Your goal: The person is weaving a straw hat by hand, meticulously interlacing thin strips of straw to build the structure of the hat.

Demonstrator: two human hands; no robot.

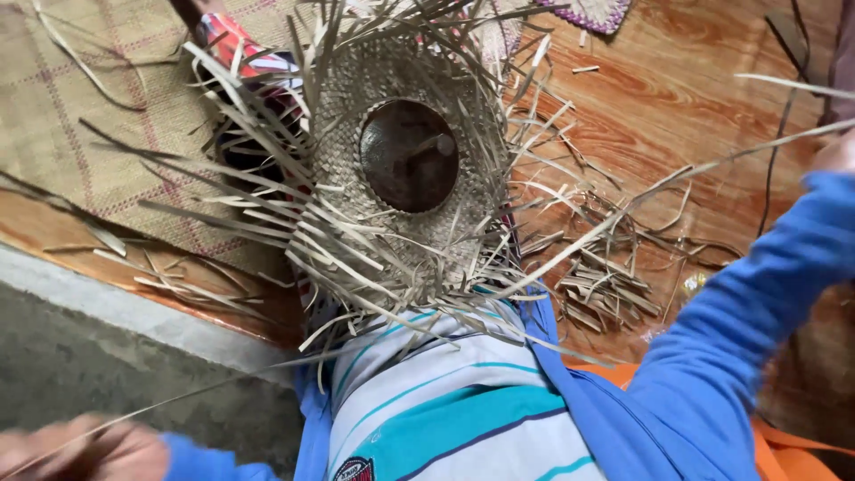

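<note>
I watched the half-woven basket (401,169) resting on the lap, round and flat-plaited, a dark wooden mould (408,156) showing through its central opening; loose pale strips (570,249) fanned out from its rim on every side; below and left of the basket my left hand (89,450) was closed on one long thin strip (205,392), blurred; far right of the basket my right hand (837,153) sat mostly out of frame, and I could not tell its grip, though another strip (677,178) ran toward it; I judged both strips wanted even tension, pulled flat and untwisted; the straw looked dry, stiff, splintery; right of the basket lay cut scraps (606,294) on glossy wooden floor (695,89); left of it, a woven mat (80,116).
</note>
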